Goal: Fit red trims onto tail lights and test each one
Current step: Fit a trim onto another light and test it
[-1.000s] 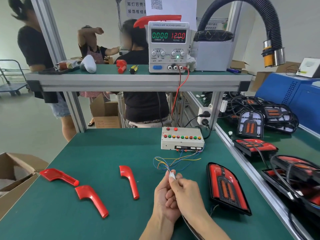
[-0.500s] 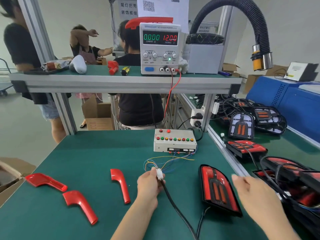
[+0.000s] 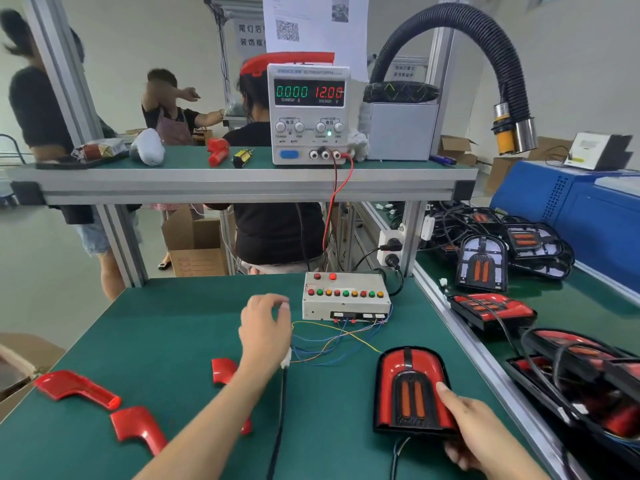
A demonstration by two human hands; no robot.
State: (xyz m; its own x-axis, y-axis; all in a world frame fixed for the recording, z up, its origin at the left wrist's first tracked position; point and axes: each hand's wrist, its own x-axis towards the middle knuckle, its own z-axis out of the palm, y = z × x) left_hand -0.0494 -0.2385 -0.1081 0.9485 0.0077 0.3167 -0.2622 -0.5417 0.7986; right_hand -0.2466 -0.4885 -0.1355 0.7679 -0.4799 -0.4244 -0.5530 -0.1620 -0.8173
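A black tail light [image 3: 410,389] with a red trim across its top lies on the green bench [image 3: 173,341]. My right hand [image 3: 479,434] grips its lower right edge, thumb on the face. Its black cable [image 3: 278,427] runs up to a white connector [image 3: 286,360], which is joined to coloured wires from the grey test box [image 3: 346,301]. My left hand [image 3: 266,327] hovers just left of that box, fingers loosely curled and holding nothing. Three loose red trims lie to the left: one far left [image 3: 74,389], one nearer me [image 3: 138,427], and one partly hidden under my left forearm [image 3: 223,370].
The power supply [image 3: 308,112] on the upper shelf reads 0.000 A and 12.00 V. Several wired tail lights [image 3: 491,310] crowd the neighbouring bench on the right. A black extraction hose [image 3: 498,64] hangs above. People stand behind the frame; a cardboard box [image 3: 17,368] sits at the left.
My left hand let go of the connector and rose toward the test box. My right hand moved onto the tail light and took hold of its edge.
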